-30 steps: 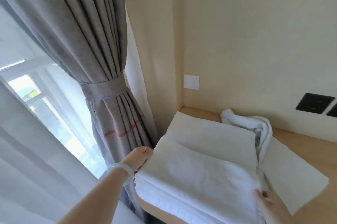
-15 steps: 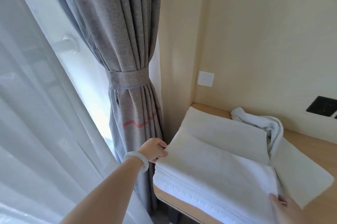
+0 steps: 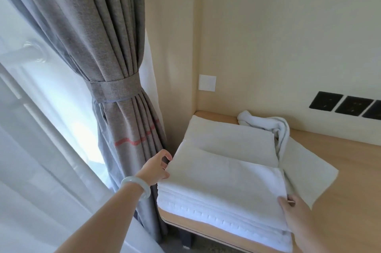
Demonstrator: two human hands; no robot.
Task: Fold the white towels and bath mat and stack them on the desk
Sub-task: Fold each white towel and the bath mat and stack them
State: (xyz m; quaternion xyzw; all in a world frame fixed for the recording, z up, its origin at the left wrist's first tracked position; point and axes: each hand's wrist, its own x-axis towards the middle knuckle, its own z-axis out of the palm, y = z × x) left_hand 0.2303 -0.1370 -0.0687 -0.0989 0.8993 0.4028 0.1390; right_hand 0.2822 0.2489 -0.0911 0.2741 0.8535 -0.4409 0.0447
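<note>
Where the folded towels [image 3: 222,186] sit on the desk's [image 3: 350,191] near left corner, we see the right hand [image 3: 296,217] gripping their right edge, thumb on top, and the left hand [image 3: 158,167] pinching the left edge, with a white bangle [image 3: 137,185] at the wrist. Beyond, a bunched towel [image 3: 266,124] lies near the wall. The tied grey curtain [image 3: 115,67] crowds the desk's left side, and black sockets [image 3: 346,105] sit farthest back.

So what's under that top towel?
Under the top towel lie more folded white layers, their edges showing at the front, on the desk. Their count, and whether the mat is among them, is covered.
</note>
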